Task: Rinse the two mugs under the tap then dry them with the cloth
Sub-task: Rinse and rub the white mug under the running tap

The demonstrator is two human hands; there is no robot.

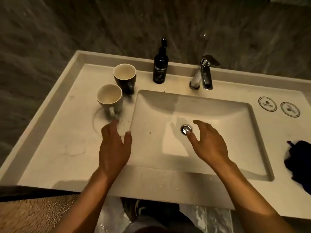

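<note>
Two mugs stand upright on the counter left of the sink basin (235, 148): a white mug (109, 100) in front, its handle towards me, and a black mug (124, 78) behind it, touching or nearly so. My left hand (114, 148) is open over the counter, fingertips just short of the white mug's handle. Over the basin hovers my right hand (208, 143), fingers spread and holding nothing, near the drain plug (186, 129). The chrome tap (205, 73) stands behind the basin with no water running. A dark blue cloth (297, 162) lies crumpled at the counter's right edge.
A black pump bottle of hand wash (159, 68) stands at the back between the mugs and the tap. Two round coasters (267, 103) lie at the right of the basin. A patterned wall rises behind the counter. A wet ring marks the counter under the white mug.
</note>
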